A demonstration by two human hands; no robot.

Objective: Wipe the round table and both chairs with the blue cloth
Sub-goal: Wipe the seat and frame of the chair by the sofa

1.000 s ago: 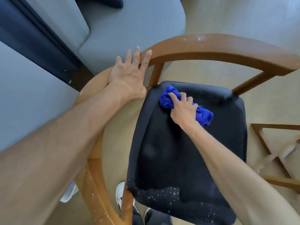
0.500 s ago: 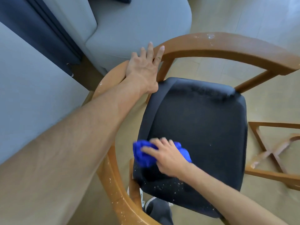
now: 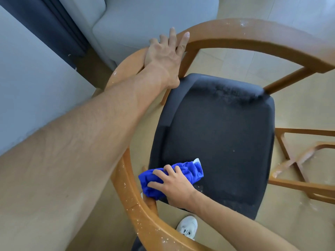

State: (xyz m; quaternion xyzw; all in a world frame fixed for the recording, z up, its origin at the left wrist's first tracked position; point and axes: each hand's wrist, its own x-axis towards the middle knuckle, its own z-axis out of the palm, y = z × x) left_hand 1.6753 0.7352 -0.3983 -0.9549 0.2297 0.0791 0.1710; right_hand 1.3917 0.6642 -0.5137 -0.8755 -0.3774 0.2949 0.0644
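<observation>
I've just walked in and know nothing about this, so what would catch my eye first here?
The bright blue cloth stands out, bunched under the right hand at the near left corner of a dark chair seat. The left hand lies flat on the curved wooden armrest at the far side. White specks dot that wood and the seat's near edge.

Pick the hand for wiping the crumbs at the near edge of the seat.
Right. The right hand already grips the blue cloth on the dark seat, beside the white specks. The left hand lies flat on the wooden armrest, bracing the chair.
</observation>
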